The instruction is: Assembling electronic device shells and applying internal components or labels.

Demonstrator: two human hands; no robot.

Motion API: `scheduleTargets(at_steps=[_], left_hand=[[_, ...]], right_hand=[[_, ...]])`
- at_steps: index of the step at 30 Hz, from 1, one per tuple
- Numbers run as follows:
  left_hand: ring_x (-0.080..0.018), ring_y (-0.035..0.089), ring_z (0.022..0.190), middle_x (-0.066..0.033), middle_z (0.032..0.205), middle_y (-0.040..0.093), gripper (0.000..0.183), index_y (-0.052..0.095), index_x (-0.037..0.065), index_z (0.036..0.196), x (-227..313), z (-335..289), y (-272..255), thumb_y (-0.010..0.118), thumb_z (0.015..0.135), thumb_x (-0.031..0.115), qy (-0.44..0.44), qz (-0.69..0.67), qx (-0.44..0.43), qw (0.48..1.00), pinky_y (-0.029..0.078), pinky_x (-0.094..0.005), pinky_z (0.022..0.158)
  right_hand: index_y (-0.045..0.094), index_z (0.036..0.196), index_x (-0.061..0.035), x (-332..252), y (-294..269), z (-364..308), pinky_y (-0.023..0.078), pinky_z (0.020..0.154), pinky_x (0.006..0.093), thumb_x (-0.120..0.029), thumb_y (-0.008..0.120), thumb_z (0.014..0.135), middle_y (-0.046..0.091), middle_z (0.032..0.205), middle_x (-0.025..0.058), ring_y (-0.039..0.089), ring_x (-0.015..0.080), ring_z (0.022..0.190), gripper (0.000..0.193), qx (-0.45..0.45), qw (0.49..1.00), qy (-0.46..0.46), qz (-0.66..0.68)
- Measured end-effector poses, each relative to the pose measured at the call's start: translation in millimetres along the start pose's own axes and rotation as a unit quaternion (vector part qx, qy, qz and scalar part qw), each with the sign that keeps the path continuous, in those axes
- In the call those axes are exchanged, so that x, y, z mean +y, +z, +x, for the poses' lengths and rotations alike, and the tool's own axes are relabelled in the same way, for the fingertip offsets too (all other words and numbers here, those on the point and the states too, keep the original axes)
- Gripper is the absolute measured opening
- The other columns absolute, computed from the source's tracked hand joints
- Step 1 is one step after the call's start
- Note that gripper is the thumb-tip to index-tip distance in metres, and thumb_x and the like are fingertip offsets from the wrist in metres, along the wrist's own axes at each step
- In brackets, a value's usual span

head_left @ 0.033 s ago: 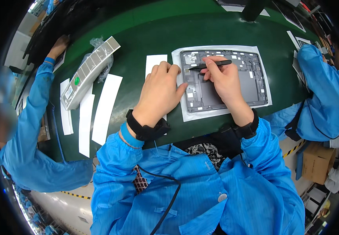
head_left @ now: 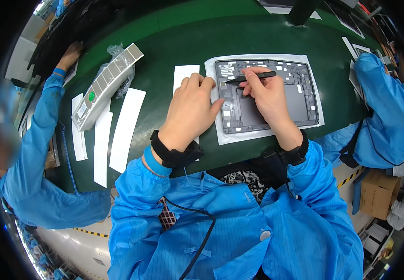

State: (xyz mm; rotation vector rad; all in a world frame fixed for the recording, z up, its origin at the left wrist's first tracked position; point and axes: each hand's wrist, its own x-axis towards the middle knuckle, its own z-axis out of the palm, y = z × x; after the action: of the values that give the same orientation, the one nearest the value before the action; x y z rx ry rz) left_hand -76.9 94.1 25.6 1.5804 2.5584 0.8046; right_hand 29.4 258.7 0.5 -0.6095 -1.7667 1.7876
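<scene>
A dark grey tablet housing [head_left: 276,108], dotted with small white stickers, lies on a white sheet [head_left: 321,109] in front of me. My right hand [head_left: 269,95] grips black tweezers [head_left: 265,74] over it. Their tips point left and down at a small pale patch [head_left: 223,86] near the housing's left edge; I cannot tell whether they touch it. Beside that edge, my left hand [head_left: 190,105] rests with bent fingers on a white strip [head_left: 185,71], holding nothing visible. Its thumb lies apart from the fingers, over the edge of the sheet and housing.
To the left, a long white block with grey squares [head_left: 106,84] leans across white paper strips [head_left: 127,130], with crumpled clear plastic [head_left: 127,84] behind it. Co-workers' blue sleeves [head_left: 48,107] flank me on both sides. A dark post [head_left: 303,11] stands at the far side.
</scene>
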Motion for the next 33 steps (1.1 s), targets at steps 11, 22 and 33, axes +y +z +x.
scheduleTargets(at_steps=[11, 22, 33], left_hand=[[-0.0293, 0.06, 0.096, -0.012, 0.101, 0.059, 0.037, 0.061, 0.002, 0.109, 11.1, -4.3, 2.5, 0.074, 0.08, 0.021, 0.028, 0.095, -0.015, 0.995, 0.048, -0.0404, 0.081], [-0.0254, 0.057, 0.096, -0.0113, 0.1, 0.058, 0.052, 0.06, -0.003, 0.122, 27.2, -2.6, 19.9, 0.069, 0.084, 0.031, 0.05, 0.177, -0.017, 0.983, 0.047, -0.038, 0.077], [-0.0355, 0.052, 0.111, -0.0188, 0.122, 0.054, 0.066, 0.041, 0.0, 0.144, 22.1, -29.0, -12.1, 0.066, 0.089, 0.027, 0.024, 0.071, -0.027, 0.997, 0.043, -0.0443, 0.093]], right_hand=[[0.066, 0.098, 0.0064, 1.2, 0.2, 0.4, 0.05, 0.06, 0.0247, -0.011, 0.06, 0.094, 0.067, 0.078, 0.0101, 0.062, 0.0124, 0.066, 0.018, -0.002, 1.0, 0.005, -0.01], [0.066, 0.095, 0.0056, 5.7, 1.0, 0.3, 0.049, 0.058, 0.0239, -0.01, 0.059, 0.094, 0.066, 0.075, 0.0094, 0.061, 0.011, 0.063, 0.017, 0.003, 1.0, -0.018, 0.0], [0.064, 0.091, 0.0027, -23.9, -15.9, -24.1, 0.043, 0.053, 0.0229, -0.017, 0.059, 0.097, 0.064, 0.068, 0.0069, 0.058, 0.0093, 0.059, 0.022, 0.099, 0.993, -0.015, 0.057]])
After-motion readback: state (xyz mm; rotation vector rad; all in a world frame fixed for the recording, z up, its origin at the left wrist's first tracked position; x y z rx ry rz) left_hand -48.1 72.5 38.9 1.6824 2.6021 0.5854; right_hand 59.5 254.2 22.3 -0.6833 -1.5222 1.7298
